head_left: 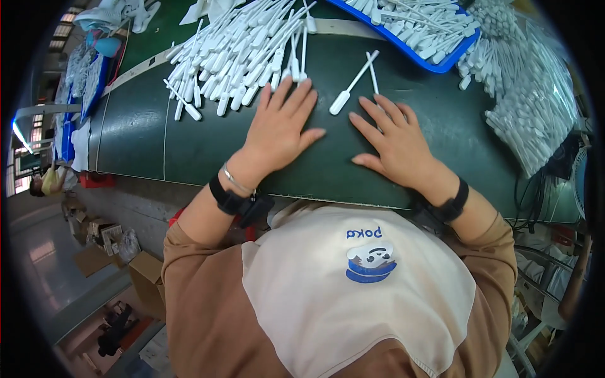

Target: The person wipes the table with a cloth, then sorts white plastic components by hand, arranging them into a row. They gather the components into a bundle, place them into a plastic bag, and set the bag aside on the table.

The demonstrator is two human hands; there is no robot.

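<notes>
Left hand [277, 129], fingers spread, lies beside heaped white plastic bulb-ended droppers [251, 58]; right hand [398, 143], likewise spread, lies by two loose droppers [340, 102], presumably apart for easy access.

Here's the dark green worktable [208, 148], a pale strip [343, 27] curving across it! Left of the middle, well back from the near edge, a big heap of white plastic transfer pipettes [236, 57] sprawls over the surface. Two loose pipettes [340, 103] cross near their stem tips, right of the heap; beyond them sits a loaded blue tray [440, 68], and a clear bag of pipettes [535, 116] slumps toward the right edge.
</notes>
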